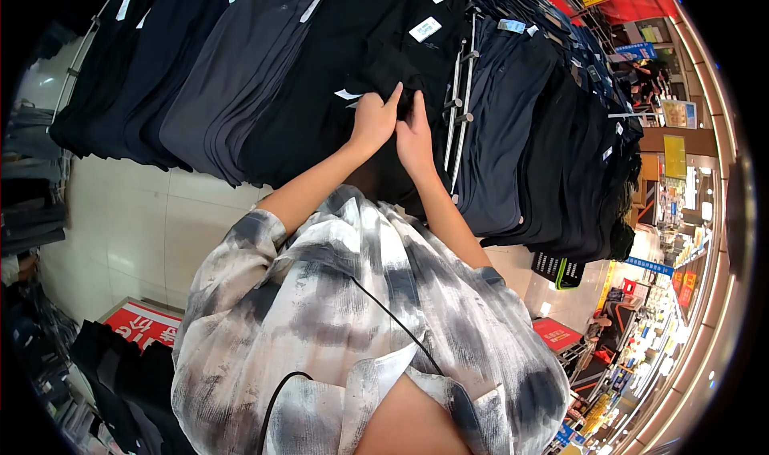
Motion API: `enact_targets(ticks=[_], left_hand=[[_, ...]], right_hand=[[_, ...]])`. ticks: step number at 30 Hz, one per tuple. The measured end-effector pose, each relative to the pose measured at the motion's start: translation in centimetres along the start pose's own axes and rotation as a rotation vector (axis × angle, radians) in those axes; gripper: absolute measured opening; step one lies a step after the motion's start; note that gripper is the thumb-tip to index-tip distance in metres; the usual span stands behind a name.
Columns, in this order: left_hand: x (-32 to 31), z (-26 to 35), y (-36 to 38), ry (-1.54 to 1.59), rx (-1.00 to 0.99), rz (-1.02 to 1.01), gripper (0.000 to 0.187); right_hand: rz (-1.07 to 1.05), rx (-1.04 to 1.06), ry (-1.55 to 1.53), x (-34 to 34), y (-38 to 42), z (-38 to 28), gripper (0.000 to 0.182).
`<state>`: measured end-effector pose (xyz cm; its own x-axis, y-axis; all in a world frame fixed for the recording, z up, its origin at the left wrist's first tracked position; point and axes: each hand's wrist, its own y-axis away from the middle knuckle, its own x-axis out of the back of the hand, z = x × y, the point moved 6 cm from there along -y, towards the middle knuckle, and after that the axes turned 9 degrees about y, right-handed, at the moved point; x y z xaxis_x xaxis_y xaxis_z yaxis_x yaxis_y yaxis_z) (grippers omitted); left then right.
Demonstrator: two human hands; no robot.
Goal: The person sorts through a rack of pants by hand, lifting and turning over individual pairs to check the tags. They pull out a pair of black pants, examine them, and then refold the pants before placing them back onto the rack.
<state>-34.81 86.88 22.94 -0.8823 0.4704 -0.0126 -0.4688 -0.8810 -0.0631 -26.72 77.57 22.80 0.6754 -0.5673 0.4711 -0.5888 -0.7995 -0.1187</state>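
A pair of black trousers (388,64) lies on top of the black stack in front of me, its cloth bunched near my fingers. My left hand (375,123) is closed on this dark fabric, one finger stretched forward along it. Close beside it, my right hand (415,138) also grips the cloth, with a finger or thumb pointing up. The folds hide the other fingertips of both hands. A white tag (347,94) sticks out just left of my left hand, and another price tag (425,29) lies farther up on the black cloth.
Grey trousers (228,78) and navy ones (148,78) hang to the left. A metal rail (459,110) stands right of my hands, with more dark trousers (509,126) beyond it. Behind on the left is a red sign (144,324); a black crate (558,269) sits on the floor.
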Motion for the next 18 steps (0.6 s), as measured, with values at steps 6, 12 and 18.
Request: enact_targets(ticks=[6, 12, 18], left_hand=[[-1.5, -1.5, 0.4, -0.228, -0.260, -0.042, 0.059], [-1.6, -0.5, 2.0, -0.317, -0.327, -0.103, 0.040], [0.1, -0.2, 0.5, -0.358, -0.142, -0.097, 0.051]], right_hand=[[-0.167, -0.514, -0.228, -1.6, -1.5, 6.6, 0.041], [-0.481, 0.164, 0.620, -1.9, -1.1, 4.3, 0.017], [-0.622, 0.745, 0.760, -3.3, 2.6, -1.7, 0.024]])
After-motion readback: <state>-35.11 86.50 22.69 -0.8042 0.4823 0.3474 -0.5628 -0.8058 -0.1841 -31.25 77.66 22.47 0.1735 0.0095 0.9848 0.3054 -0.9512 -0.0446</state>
